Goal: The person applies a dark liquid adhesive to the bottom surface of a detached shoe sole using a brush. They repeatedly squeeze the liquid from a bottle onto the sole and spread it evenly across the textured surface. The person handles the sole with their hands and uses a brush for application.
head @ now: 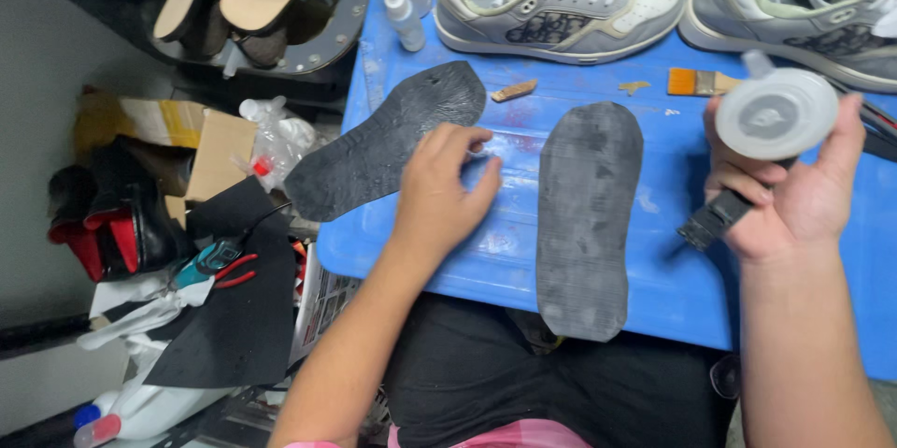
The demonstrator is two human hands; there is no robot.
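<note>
Two rubber soles (587, 214) between hands, right hand (794, 196) grip clasping round can (775, 114), left hand (439, 196) spread.

Right hand (794, 191) holds round lid (775, 114), brush (715, 217).

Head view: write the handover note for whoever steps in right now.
Left hand: empty, fingertips resting on the blue table beside the left rubber sole.
Right hand: holds a round grey lid and a black brush.
Second sole lies flat, overhanging the near edge.
Two grey sneakers stand at the back.
No wet coating visible on either sole.
</note>
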